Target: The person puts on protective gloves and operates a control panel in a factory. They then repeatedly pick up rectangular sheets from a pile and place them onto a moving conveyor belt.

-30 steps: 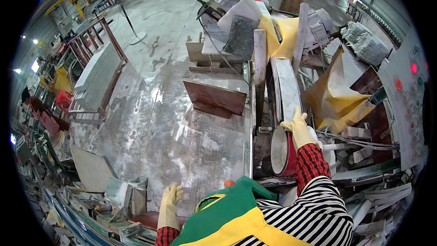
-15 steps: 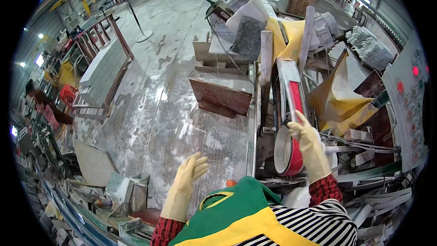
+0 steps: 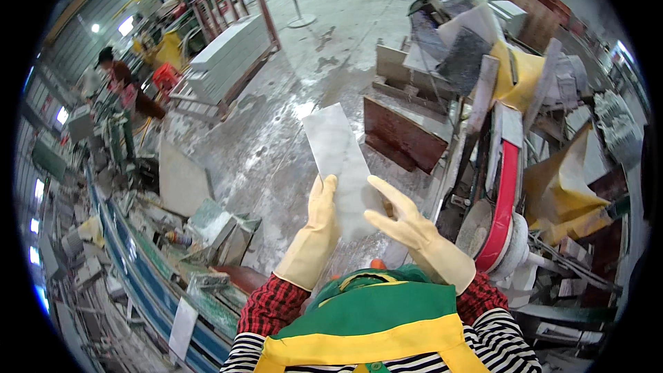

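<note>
A pale grey, flat rectangular stone slab (image 3: 338,152) stands tilted in front of me, its far end leaning left. My left hand (image 3: 320,224), in a cream rubber glove, is closed on the slab's left edge, with the thumb along the face. On the opposite side, my gloved right hand (image 3: 411,228) has its thumb and fingers apart beside the slab's lower right edge. Whether those fingertips touch the slab I cannot tell. To the right of that hand is a belt machine with a red band (image 3: 506,193) and a round pale wheel (image 3: 474,228).
Brown boards (image 3: 400,135) lean on the wet floor (image 3: 276,124) ahead. White slabs are stacked on a rack (image 3: 228,55) at the far left. A blue rail (image 3: 131,249) and stone scraps lie at near left. Two other people stand farther off.
My right hand has come off the belt machine and moved left to the slab. The slab has come into view in my left hand, which was empty. The view has turned left.
</note>
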A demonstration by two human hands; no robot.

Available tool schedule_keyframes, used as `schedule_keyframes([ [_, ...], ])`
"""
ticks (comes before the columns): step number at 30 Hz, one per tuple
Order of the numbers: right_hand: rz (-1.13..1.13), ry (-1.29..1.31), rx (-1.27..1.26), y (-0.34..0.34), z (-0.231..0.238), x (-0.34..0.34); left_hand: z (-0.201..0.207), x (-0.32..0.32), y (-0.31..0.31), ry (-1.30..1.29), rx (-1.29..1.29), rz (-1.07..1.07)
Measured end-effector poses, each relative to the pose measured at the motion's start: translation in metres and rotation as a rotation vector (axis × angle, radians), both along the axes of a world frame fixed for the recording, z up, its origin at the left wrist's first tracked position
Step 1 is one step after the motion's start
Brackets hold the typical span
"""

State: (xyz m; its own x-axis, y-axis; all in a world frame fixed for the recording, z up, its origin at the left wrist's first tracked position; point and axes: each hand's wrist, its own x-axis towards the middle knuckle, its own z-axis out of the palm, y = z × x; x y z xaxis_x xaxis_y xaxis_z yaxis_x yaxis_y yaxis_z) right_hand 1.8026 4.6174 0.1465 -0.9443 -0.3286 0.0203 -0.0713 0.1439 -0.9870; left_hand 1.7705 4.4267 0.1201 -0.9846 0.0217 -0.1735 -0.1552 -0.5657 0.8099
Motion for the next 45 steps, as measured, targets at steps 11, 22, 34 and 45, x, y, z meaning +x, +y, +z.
schedule_keyframes([
  [11, 0.172, 0.093, -0.231, -0.082, 0.004, -0.051, 0.042, 0.059, -0.077, -0.085, -0.085, 0.124],
  [22, 0.047, 0.258, -0.227, -0.139, 0.020, -0.176, 0.013, 0.071, -0.094, -0.162, -0.198, 0.179],
  [34, 0.357, -0.410, -0.395, -0.100, -0.018, -0.035, 0.015, 0.055, -0.109, -0.086, 0.087, 0.214],
  [45, 0.245, -0.359, -0.304, -0.061, -0.101, -0.052, -0.012, 0.021, -0.123, -0.125, -0.262, -0.041],
])
